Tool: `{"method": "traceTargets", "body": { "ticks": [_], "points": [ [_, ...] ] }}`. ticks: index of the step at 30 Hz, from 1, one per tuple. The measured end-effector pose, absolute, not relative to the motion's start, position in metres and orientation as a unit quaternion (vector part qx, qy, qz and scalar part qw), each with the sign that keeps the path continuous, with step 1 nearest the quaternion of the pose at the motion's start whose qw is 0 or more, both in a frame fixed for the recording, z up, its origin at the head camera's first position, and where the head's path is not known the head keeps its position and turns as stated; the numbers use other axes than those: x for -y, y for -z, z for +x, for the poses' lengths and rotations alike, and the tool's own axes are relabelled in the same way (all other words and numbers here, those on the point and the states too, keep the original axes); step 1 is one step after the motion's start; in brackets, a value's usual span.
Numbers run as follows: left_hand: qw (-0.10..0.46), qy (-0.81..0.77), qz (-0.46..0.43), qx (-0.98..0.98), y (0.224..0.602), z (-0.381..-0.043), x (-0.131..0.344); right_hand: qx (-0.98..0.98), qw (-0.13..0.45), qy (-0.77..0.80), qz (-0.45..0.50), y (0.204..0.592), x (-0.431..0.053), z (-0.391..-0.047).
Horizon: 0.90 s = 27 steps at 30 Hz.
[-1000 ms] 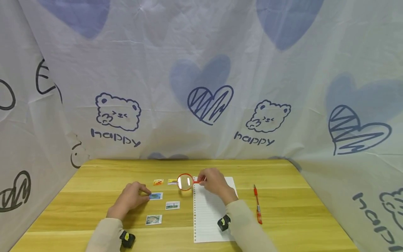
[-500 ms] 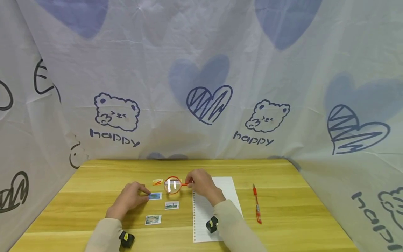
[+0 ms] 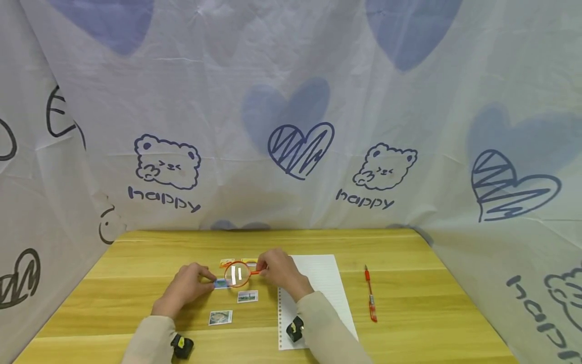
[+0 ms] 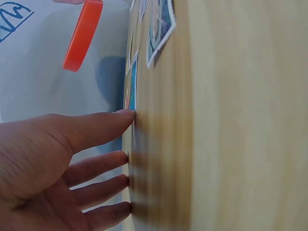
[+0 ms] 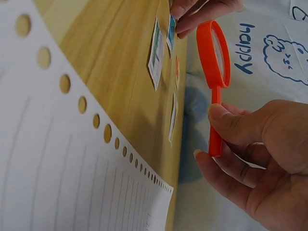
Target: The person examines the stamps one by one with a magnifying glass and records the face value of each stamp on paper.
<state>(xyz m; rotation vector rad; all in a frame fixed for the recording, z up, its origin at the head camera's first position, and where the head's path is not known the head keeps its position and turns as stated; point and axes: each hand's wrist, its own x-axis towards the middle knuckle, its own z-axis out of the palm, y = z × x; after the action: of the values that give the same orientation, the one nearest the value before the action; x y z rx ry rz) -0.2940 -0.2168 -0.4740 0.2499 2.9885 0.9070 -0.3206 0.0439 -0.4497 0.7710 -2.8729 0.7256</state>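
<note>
My right hand pinches the handle of a red magnifying glass between thumb and fingers, its lens raised above the table. In the head view, the lens overlaps the right end of a blue postage stamp. The left hand rests at that stamp's left edge, thumb tip touching it and the other fingers extended to the wood. Close by lie a stamp with a tower, a greenish stamp, an orange stamp and a yellow stamp partly hidden behind the lens.
A lined sheet with punched holes lies under the right forearm. To its right is a red pen. The wooden table ends at a printed cloth backdrop at the back and sides.
My right hand has carried the magnifying glass left and slightly nearer, from beside the yellow stamp to the blue one. The left hand stays at the blue stamp.
</note>
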Motion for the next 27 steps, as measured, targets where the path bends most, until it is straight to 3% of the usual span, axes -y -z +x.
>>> {"method": "traceTargets", "body": {
  "ticks": [27],
  "points": [
    [0.006,-0.295,0.081,-0.952,0.474,-0.294,0.217,0.945,0.032,-0.204,0.256,0.453,-0.029,-0.313]
  ]
}}
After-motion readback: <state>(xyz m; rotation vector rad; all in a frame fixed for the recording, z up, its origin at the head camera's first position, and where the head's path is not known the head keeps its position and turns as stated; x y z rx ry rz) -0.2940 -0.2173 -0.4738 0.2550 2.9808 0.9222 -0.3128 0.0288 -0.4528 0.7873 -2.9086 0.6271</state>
